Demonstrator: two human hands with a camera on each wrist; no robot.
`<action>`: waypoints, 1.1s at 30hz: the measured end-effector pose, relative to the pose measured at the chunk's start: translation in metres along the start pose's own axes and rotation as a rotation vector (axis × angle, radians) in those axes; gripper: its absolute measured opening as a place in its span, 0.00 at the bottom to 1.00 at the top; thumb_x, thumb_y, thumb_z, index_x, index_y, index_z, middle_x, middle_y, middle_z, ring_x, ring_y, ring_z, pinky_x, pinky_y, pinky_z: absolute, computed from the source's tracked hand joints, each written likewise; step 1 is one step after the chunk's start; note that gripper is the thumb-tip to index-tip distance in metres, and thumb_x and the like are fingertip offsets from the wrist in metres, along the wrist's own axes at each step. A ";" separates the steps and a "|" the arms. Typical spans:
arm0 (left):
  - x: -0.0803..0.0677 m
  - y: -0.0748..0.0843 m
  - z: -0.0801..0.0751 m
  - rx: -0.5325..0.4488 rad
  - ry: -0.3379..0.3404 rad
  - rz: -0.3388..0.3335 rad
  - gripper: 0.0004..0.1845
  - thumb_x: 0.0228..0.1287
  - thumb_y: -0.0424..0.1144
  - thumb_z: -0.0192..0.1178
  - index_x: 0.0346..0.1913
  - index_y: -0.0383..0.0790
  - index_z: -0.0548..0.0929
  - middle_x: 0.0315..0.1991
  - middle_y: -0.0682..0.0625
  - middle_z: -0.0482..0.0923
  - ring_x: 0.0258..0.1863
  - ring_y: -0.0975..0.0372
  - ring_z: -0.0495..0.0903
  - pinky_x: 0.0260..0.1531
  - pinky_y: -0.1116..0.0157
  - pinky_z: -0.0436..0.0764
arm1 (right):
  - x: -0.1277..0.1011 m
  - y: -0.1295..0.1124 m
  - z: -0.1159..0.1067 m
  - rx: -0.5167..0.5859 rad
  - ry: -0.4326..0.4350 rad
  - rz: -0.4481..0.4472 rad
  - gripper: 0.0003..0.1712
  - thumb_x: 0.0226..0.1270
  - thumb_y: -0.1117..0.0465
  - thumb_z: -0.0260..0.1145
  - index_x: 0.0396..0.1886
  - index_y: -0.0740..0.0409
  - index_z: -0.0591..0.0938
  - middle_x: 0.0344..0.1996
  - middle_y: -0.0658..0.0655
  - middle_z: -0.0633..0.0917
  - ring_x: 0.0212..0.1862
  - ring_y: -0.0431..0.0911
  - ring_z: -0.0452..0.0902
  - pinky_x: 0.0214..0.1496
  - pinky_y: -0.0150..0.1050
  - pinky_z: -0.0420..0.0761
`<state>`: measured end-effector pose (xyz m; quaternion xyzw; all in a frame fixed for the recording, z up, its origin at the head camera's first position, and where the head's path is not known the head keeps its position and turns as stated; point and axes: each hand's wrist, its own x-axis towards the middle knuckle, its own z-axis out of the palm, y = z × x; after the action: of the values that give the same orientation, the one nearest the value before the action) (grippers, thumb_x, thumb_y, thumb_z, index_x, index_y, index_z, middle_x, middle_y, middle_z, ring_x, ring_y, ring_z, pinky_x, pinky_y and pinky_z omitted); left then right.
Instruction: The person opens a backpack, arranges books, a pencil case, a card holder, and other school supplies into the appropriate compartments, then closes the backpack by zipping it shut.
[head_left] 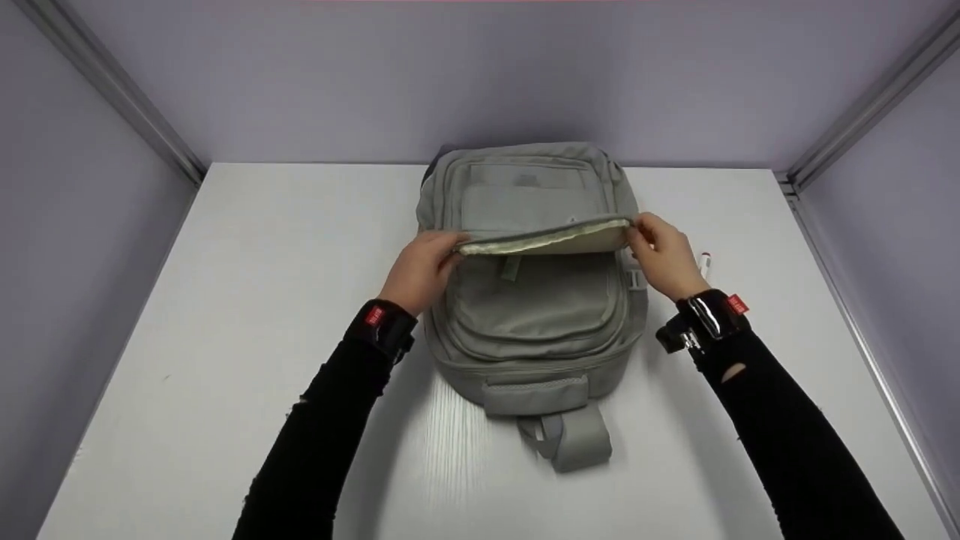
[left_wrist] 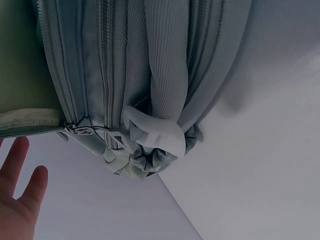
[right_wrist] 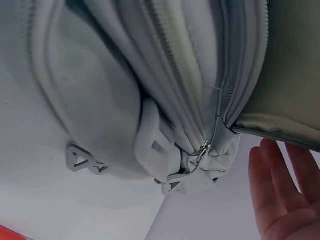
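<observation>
Left hand [head_left: 421, 268] and right hand [head_left: 664, 253], each grip pinched on the grey backpack's [head_left: 532, 315] open pocket edge [head_left: 546, 238].

Sleeves: long, black, close-fitting on both arms; right sleeve has a small torn hole on the forearm.
Left hand [head_left: 421, 271]: bare, no rings or glove.
Right hand [head_left: 664, 255]: bare, likewise unadorned.
Left wrist mount [head_left: 384, 324]: black band, small red tag with white marking.
Right wrist mount [head_left: 709, 319]: glossy black strap, red tag, protruding black camera body with metal fitting.
</observation>
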<state>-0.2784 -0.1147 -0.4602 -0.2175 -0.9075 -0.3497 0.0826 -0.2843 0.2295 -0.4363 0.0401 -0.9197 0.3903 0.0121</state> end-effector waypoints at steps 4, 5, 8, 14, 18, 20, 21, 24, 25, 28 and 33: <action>0.007 0.003 0.003 0.020 0.037 -0.068 0.10 0.72 0.36 0.56 0.49 0.37 0.82 0.47 0.41 0.86 0.51 0.50 0.84 0.54 0.54 0.79 | -0.005 0.004 -0.001 0.024 -0.024 -0.011 0.18 0.79 0.59 0.51 0.55 0.67 0.77 0.51 0.68 0.83 0.60 0.57 0.77 0.60 0.45 0.77; 0.009 0.003 0.004 0.024 0.055 -0.077 0.09 0.73 0.37 0.56 0.48 0.37 0.82 0.46 0.41 0.86 0.48 0.50 0.84 0.52 0.54 0.80 | -0.005 0.005 -0.001 0.027 -0.027 -0.017 0.18 0.79 0.59 0.51 0.56 0.68 0.77 0.52 0.69 0.82 0.62 0.58 0.76 0.62 0.50 0.76; 0.015 0.004 0.004 0.031 0.099 -0.103 0.09 0.73 0.38 0.55 0.45 0.36 0.82 0.40 0.40 0.86 0.42 0.49 0.85 0.46 0.54 0.81 | -0.008 0.008 -0.002 0.021 -0.021 -0.033 0.18 0.79 0.58 0.52 0.56 0.68 0.77 0.52 0.68 0.83 0.61 0.59 0.77 0.63 0.54 0.75; 0.024 0.005 0.002 0.050 0.132 -0.157 0.09 0.74 0.37 0.55 0.43 0.34 0.81 0.36 0.37 0.85 0.38 0.47 0.85 0.41 0.52 0.81 | -0.017 0.026 -0.010 -0.050 0.027 -0.010 0.20 0.79 0.55 0.53 0.54 0.68 0.78 0.52 0.69 0.83 0.58 0.60 0.78 0.60 0.55 0.77; 0.027 0.007 0.001 0.076 0.146 -0.178 0.09 0.73 0.37 0.55 0.44 0.33 0.81 0.38 0.36 0.86 0.41 0.45 0.86 0.43 0.51 0.81 | -0.028 0.048 -0.019 -0.110 0.045 0.064 0.21 0.78 0.56 0.54 0.55 0.70 0.76 0.53 0.73 0.81 0.58 0.65 0.76 0.62 0.60 0.74; 0.029 0.007 0.000 0.083 0.150 -0.190 0.10 0.73 0.37 0.55 0.45 0.33 0.81 0.39 0.36 0.86 0.42 0.45 0.86 0.44 0.51 0.81 | -0.034 0.061 -0.023 -0.160 0.050 0.105 0.22 0.77 0.56 0.54 0.56 0.71 0.75 0.53 0.74 0.80 0.58 0.68 0.75 0.62 0.62 0.73; 0.029 0.008 0.000 0.083 0.152 -0.196 0.10 0.73 0.37 0.55 0.45 0.33 0.81 0.39 0.36 0.86 0.43 0.45 0.86 0.45 0.51 0.81 | -0.037 0.067 -0.024 -0.188 0.054 0.125 0.22 0.77 0.56 0.55 0.56 0.72 0.75 0.53 0.75 0.79 0.58 0.68 0.75 0.62 0.62 0.73; 0.030 0.007 -0.001 0.088 0.155 -0.211 0.10 0.73 0.37 0.55 0.46 0.33 0.81 0.40 0.36 0.86 0.44 0.45 0.86 0.46 0.51 0.81 | -0.043 0.086 -0.026 -0.269 0.049 0.187 0.24 0.76 0.54 0.56 0.56 0.73 0.74 0.52 0.77 0.80 0.55 0.70 0.76 0.58 0.62 0.74; 0.030 0.007 -0.001 0.091 0.155 -0.216 0.09 0.73 0.37 0.55 0.45 0.33 0.81 0.40 0.36 0.86 0.44 0.45 0.86 0.46 0.50 0.81 | -0.045 0.091 -0.026 -0.292 0.042 0.208 0.25 0.75 0.54 0.57 0.56 0.73 0.74 0.51 0.78 0.80 0.54 0.69 0.77 0.56 0.62 0.75; 0.029 0.006 -0.001 0.100 0.165 -0.213 0.09 0.73 0.36 0.56 0.42 0.32 0.80 0.38 0.35 0.86 0.43 0.44 0.85 0.45 0.49 0.81 | -0.049 0.104 -0.024 -0.340 0.013 0.272 0.27 0.73 0.52 0.58 0.55 0.73 0.74 0.47 0.78 0.81 0.48 0.67 0.79 0.47 0.58 0.78; 0.029 0.005 0.000 0.099 0.152 -0.220 0.10 0.74 0.36 0.54 0.36 0.32 0.77 0.33 0.35 0.83 0.39 0.44 0.84 0.40 0.50 0.79 | -0.053 0.115 -0.018 -0.390 -0.046 0.362 0.30 0.71 0.47 0.59 0.51 0.73 0.74 0.36 0.71 0.83 0.33 0.57 0.78 0.29 0.40 0.72</action>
<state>-0.3015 -0.1014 -0.4485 -0.0852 -0.9331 -0.3270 0.1227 -0.2411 0.3254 -0.5086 -0.1193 -0.9698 0.2006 -0.0714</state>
